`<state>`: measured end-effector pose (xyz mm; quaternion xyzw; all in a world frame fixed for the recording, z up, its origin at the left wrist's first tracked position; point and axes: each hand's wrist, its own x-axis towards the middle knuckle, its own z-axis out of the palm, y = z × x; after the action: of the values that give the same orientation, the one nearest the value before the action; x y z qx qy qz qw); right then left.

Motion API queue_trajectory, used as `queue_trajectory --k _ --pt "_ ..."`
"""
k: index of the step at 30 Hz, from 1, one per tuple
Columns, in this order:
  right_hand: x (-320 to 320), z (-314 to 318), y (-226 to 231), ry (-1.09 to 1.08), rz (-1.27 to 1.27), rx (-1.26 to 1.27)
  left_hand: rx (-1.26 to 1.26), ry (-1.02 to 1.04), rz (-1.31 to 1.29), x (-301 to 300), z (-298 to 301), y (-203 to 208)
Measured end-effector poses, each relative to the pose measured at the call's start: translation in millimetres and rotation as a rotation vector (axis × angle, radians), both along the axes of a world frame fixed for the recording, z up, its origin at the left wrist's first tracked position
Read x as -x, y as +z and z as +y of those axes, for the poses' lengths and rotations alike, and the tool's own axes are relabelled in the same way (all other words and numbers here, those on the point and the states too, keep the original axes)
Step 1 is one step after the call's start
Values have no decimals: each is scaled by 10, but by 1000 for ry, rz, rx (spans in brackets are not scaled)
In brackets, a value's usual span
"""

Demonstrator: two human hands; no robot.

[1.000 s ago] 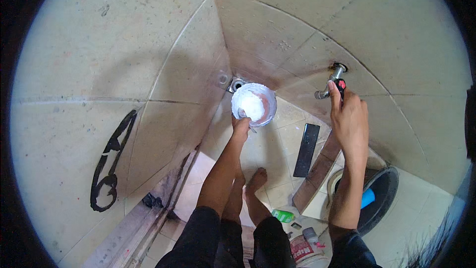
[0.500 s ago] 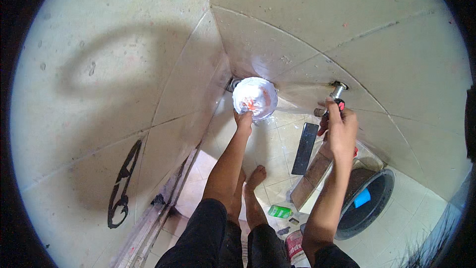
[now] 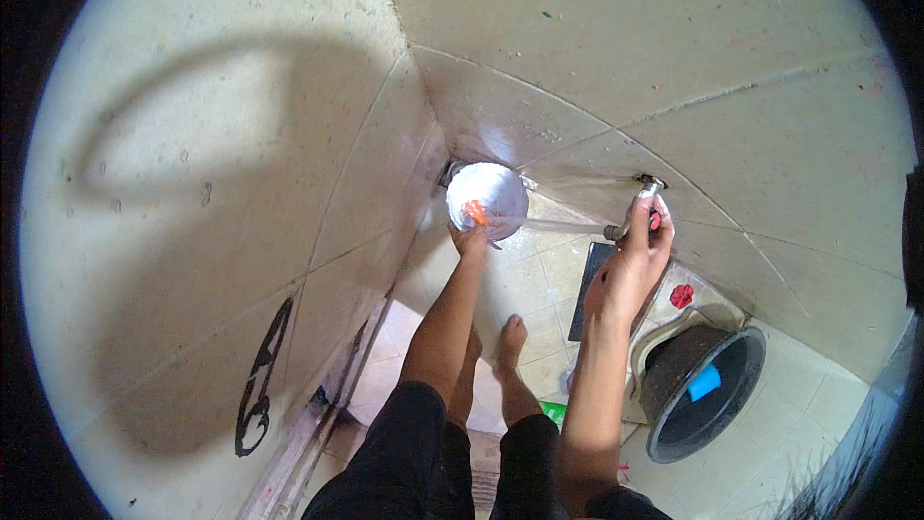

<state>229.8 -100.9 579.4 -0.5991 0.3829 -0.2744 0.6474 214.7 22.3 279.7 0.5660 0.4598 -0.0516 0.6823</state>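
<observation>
Two hands are working in a tiled corner: the left hand [image 3: 471,239] is gripping a white bowl's [image 3: 488,198] rim, the right hand [image 3: 639,248] is clasping the wall tap [image 3: 647,204].

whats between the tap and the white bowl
In the head view a thin stream of water runs from the tap under the right hand to the white bowl held by the left hand.

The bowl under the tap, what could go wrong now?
1. Water streams sideways from the tap at the bowl, which the left hand holds by its rim only; as it fills it may tip or slip.
2. The right hand is on the tap; turned further, the jet could splash out.
3. The bare foot stands on floor tiles just below, likely slippery once wet.
</observation>
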Motion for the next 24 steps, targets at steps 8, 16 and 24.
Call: queue_trajectory --k 8,16,24 --pt "853 50 -2224 651 644 -90 46 -37 192 165 171 -411" --pt "261 518 -2315 1057 960 -843 69 -9 129 316 316 -569" --pt "263 623 -2272 893 901 -860 375 131 184 486 777 -1219"
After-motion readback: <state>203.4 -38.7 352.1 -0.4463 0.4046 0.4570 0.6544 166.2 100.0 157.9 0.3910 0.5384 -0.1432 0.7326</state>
